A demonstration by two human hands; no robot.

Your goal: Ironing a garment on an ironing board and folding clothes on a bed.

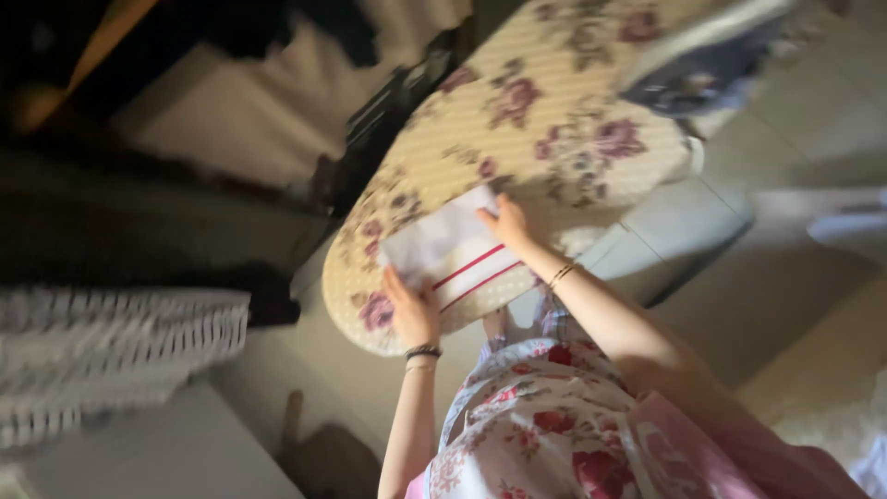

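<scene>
Between the two hands lay a white cloth with red stripes [453, 259], spread on a floral-covered ironing board [545, 120]. The left hand [411, 314] pressed flat and open on its near edge; the right hand [506, 224] rested open-fingered on its far edge.

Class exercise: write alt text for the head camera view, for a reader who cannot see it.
Both hands, left hand and right hand, press a white cloth with red stripes flat on a floral-covered ironing board. The tilted, blurred view also shows a white wicker basket at left.
</scene>
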